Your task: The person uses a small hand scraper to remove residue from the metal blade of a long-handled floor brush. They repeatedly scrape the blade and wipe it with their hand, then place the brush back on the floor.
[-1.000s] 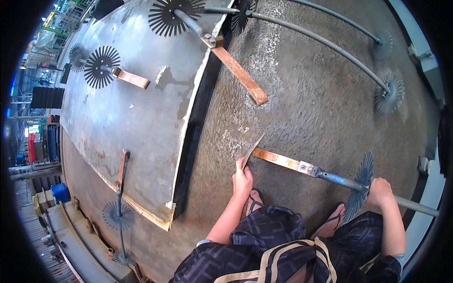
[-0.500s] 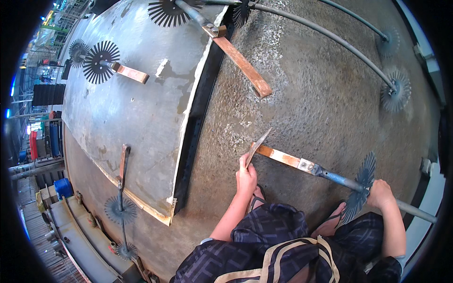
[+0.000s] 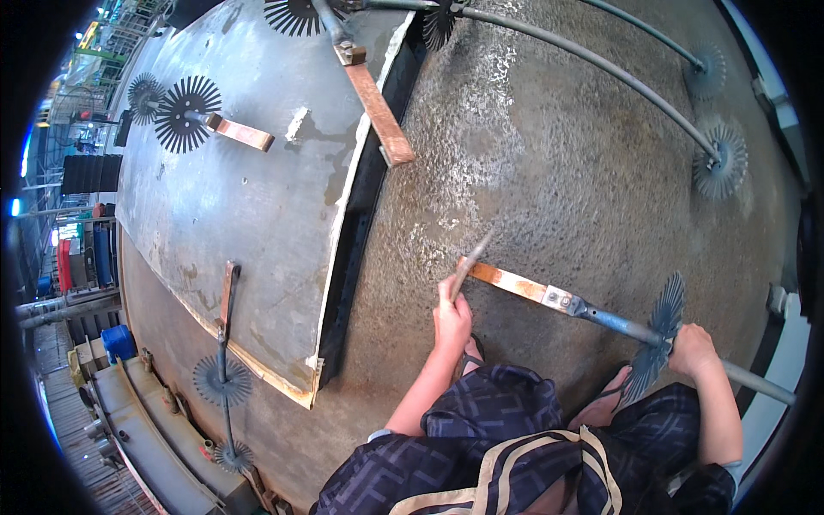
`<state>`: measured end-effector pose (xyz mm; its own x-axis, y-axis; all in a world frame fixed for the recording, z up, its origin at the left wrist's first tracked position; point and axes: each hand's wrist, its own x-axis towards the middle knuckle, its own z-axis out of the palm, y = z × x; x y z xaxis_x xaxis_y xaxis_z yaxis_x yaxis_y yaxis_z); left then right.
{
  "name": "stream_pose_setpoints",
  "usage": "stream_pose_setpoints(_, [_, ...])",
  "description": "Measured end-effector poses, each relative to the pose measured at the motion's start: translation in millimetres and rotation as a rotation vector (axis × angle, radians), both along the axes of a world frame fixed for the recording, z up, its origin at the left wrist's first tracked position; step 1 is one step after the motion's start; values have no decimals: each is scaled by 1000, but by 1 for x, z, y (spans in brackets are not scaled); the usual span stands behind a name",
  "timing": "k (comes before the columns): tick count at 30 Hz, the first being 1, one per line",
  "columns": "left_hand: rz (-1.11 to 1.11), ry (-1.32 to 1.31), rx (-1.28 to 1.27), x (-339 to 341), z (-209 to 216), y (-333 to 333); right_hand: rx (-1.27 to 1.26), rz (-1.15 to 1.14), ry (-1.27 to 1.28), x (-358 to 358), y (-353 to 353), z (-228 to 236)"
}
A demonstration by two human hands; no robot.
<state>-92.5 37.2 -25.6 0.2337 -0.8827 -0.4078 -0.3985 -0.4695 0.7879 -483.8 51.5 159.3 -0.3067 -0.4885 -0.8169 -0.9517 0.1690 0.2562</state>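
My left hand (image 3: 451, 322) is closed around a thin, flat, pointed strip (image 3: 471, 260), perhaps a blade; its exact kind I cannot make out. The strip lies across the free end of a worn copper bar (image 3: 515, 285), apparently touching it. Two bolts join this bar to a blue-grey rod (image 3: 614, 323), which carries a slotted metal disc (image 3: 661, 330). Just behind the disc, my right hand (image 3: 693, 350) is wrapped around the rod. Beyond my hands, a second copper bar (image 3: 379, 116) hangs on another rod, its end over the dark edge of the panel.
A grey metal panel (image 3: 249, 197) with a pale, ragged edge lies at left. Wet, rough concrete floor (image 3: 549, 189) spreads at right. Several slotted discs on rods surround me, among them one (image 3: 719, 163) at far right. Tanks (image 3: 154, 438) and a blue drum (image 3: 118, 342) stand at lower left.
The far copper bar has swung left, from above the floor to the panel's edge. The strip in my left hand has turned slightly. My right hand stays on the rod.
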Motion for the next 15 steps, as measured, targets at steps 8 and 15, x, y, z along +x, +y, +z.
stream_pose_setpoints(8, [-15, -24, -30, -2, -11, 11, 52, 20, 33, 3, 2, 3])
stream_pose_setpoints(15, [26, -40, -25, 9, -25, 9, 47, 32, 7, 0, 3, 0])
